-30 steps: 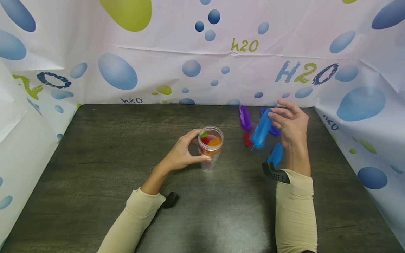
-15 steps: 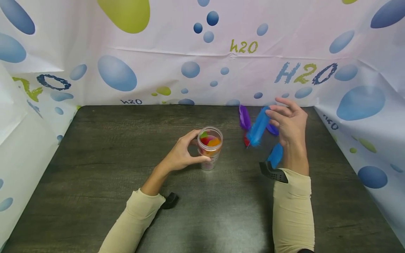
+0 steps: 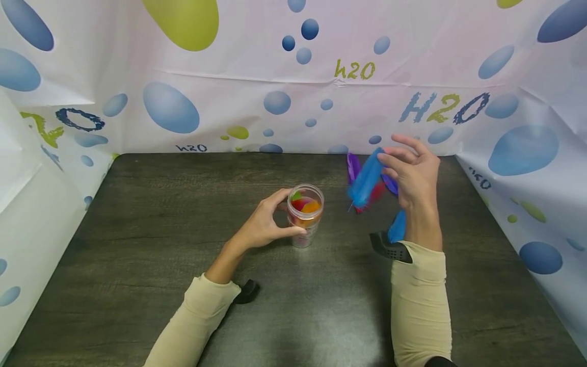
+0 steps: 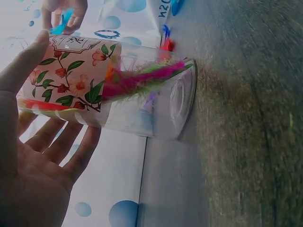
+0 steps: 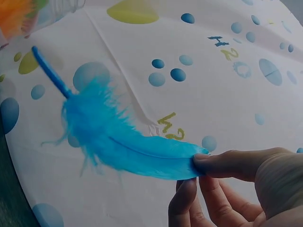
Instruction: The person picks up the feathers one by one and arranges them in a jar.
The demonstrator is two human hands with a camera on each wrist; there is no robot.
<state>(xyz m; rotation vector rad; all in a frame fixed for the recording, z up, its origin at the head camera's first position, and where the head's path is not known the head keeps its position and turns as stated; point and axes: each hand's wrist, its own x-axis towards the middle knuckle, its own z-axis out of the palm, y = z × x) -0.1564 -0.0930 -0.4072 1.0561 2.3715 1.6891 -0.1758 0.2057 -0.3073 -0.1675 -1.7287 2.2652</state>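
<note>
My left hand (image 3: 263, 220) grips a clear plastic jar (image 4: 142, 94) with a floral label, standing upright on the table. Colourful feathers, magenta, orange and green among them, lie inside the jar, and its top has no lid on. My right hand (image 3: 415, 176) pinches a bright blue feather (image 5: 137, 151) by its tip between thumb and fingers. The feather's bare quill points down and to the left, toward the jar. In the head view it overlaps the loose feathers lying behind it on the table.
Right of the jar lie a purple feather (image 3: 352, 165), a red feather (image 3: 377, 192), a violet feather (image 3: 390, 184) and another blue feather (image 3: 397, 227), partly behind the right wrist. A white printed sheet (image 3: 238, 66) hangs along the dark table's (image 3: 160, 204) back and sides.
My right hand has moved slightly left and up, carrying the blue feather closer to the jar. The red feather shows more now. My left hand and the jar have stayed in place.
</note>
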